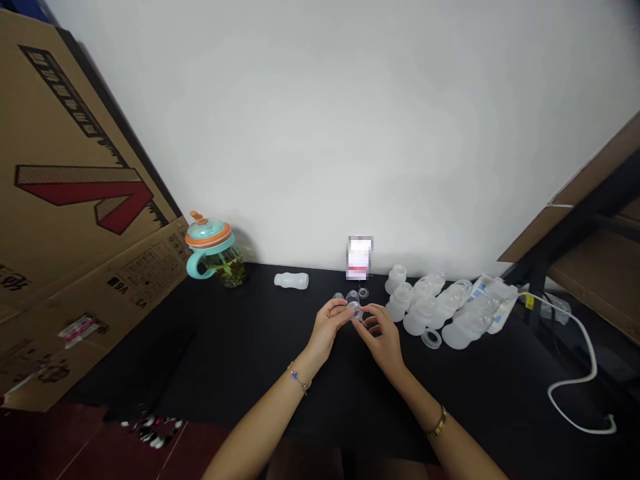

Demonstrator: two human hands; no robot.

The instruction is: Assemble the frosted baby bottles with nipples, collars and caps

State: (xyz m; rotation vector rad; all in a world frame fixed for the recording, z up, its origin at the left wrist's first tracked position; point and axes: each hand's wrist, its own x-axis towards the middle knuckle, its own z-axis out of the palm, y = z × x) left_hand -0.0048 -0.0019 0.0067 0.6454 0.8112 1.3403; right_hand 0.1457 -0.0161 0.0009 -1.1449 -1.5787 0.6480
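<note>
Left hand (326, 328): I see thumb and fingers pinched on the left side of a small clear piece (355, 311).
Right hand (384, 340): thumb and forefinger pinch the same piece from the right; I can't judge how firmly.
Clear piece: between both hands, at the table (240, 353), too small for me to read its exact shape.
Beyond the fingertips: two clear domes (353, 295) and a small clear ring (363, 293).
Phone (359, 259): upright near the wall, its screen blurred on my view.
Bottles (420, 313): a frosted cluster just beside the right hand, with a pale collar (431, 338) lying in front.
White bottle (291, 281): on its side, between the phone and the mug (215, 257).
Cable (593, 353): white, looping down at far right.
</note>
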